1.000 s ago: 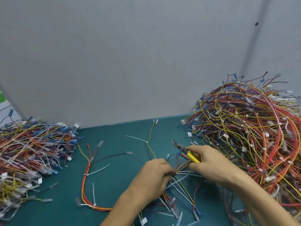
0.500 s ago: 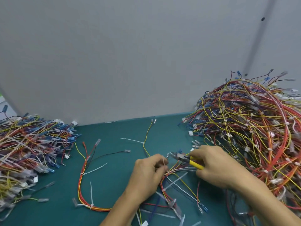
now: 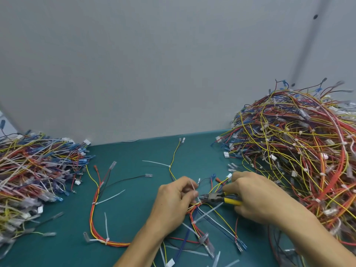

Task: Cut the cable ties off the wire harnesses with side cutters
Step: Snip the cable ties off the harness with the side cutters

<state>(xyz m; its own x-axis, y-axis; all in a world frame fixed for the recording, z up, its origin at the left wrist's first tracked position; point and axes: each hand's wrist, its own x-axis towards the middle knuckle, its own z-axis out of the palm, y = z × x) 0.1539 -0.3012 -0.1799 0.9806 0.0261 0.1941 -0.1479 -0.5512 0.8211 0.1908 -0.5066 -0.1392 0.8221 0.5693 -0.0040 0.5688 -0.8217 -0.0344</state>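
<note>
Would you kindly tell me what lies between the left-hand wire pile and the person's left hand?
In the head view, a loose red-and-yellow harness with white cable ties lies there on the green mat.

Legible text, labels, brands, numbers and signs: none recorded.

Side cutters (image 3: 212, 197), near centre: any maker's mark is too small to be made out.

White connector housings (image 3: 226, 154), at the near edge of the right pile of harnesses (image 3: 289, 151): no lettering can be read at this size.

Left pile of harnesses (image 3: 38, 170): sleeves and terminals are blurred, and nothing on them can be read.
</note>
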